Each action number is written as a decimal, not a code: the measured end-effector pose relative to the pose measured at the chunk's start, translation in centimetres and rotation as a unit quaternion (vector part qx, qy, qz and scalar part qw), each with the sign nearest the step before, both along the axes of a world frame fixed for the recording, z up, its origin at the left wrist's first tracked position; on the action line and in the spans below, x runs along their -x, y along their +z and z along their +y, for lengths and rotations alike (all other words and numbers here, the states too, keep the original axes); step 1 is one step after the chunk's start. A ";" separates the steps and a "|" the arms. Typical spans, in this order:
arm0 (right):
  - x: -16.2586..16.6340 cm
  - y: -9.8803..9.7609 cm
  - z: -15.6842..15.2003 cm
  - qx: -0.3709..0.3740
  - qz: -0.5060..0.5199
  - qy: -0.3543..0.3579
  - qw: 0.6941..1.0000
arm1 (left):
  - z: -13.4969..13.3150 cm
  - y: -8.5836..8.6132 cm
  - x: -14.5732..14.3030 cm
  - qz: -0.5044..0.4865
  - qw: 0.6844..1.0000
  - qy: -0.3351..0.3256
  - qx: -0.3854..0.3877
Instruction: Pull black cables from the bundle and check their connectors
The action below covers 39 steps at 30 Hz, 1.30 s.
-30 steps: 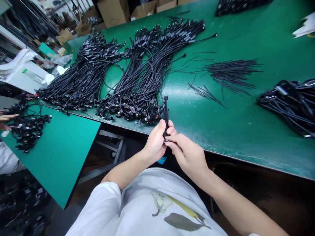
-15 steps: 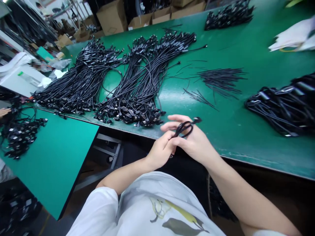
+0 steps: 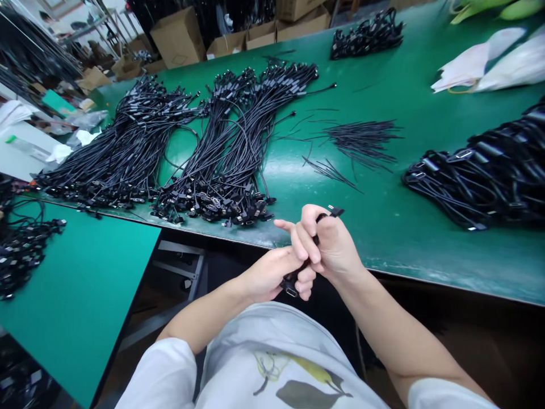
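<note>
Cardboard boxes [image 3: 179, 37] stand behind a green table [image 3: 392, 244]. At far left, a side table [image 3: 89, 261] bears a heap of plugs [image 3: 21, 250]; next come two spreads of loose cables [image 3: 230, 150]. Before them, just off the table's near edge, the left hand [image 3: 276, 272] closes its fingers around a folded cable [image 3: 289, 282], one plug poking out below. Against it, the right hand [image 3: 327, 244] curls around the upper part, one finger sticking out. This cable looks light and bendy, stiff only at its plugs, perhaps springy when folded; best gripped mid-bundle, sparing the ends. Rightward lie thin ties [image 3: 361, 142], then coiled cables [image 3: 481, 176].
</note>
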State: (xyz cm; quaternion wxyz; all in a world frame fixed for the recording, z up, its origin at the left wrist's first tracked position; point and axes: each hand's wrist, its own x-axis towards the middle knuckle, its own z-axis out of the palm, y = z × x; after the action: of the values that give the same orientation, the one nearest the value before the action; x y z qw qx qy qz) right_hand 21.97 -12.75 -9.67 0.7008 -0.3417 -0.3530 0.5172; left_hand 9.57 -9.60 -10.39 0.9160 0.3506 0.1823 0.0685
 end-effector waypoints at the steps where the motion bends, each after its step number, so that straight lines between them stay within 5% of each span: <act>1: -0.1 -0.1 0.0 0.001 -0.012 -0.016 1.000 | 0.0 -0.1 -0.1 0.012 1.000 0.006 -0.012; 6: -0.8 -0.7 0.5 0.034 -0.181 -0.138 0.973 | 0.3 -0.2 -0.8 0.058 0.993 0.087 -0.051; 14: -1.8 -1.7 1.3 0.070 -0.141 -0.047 0.986 | 0.5 -1.0 -1.2 0.022 0.998 0.062 0.015; 18: -2.4 -2.6 0.7 0.053 -0.217 -0.077 0.972 | 1.6 -0.3 -1.1 0.015 0.989 0.141 0.026; 21: -1.5 -3.1 -1.0 -0.006 -0.385 -0.147 0.911 | 2.5 0.4 -1.1 0.010 0.973 0.231 0.022; 25: 0.3 -3.8 -2.4 -0.109 -0.623 -0.273 0.725 | 2.9 0.4 -1.3 0.016 0.963 0.268 0.007; 27: 0.8 -4.1 -2.3 -0.133 -0.665 -0.303 0.670 | 2.8 0.1 -1.4 0.016 0.966 0.258 0.011; 29: 0.7 -4.1 -2.0 -0.150 -0.670 -0.297 0.663 | 2.7 -0.1 -1.4 0.017 0.967 0.254 0.014; 34: -1.2 -2.1 -2.4 -0.168 -0.636 -0.261 0.707 | 2.6 -0.2 -0.9 0.020 0.965 0.253 -0.070; 39: -3.9 0.6 -1.8 -0.177 -0.682 -0.288 0.649 | 2.4 -0.5 -0.2 0.041 0.967 0.177 -0.180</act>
State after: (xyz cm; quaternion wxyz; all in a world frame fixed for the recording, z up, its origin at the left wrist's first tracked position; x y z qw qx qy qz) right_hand 25.82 -14.53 -9.04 0.4233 -0.5521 -0.6998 -0.1621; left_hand 9.75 -7.25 -10.90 0.8028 0.4746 0.2638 0.2463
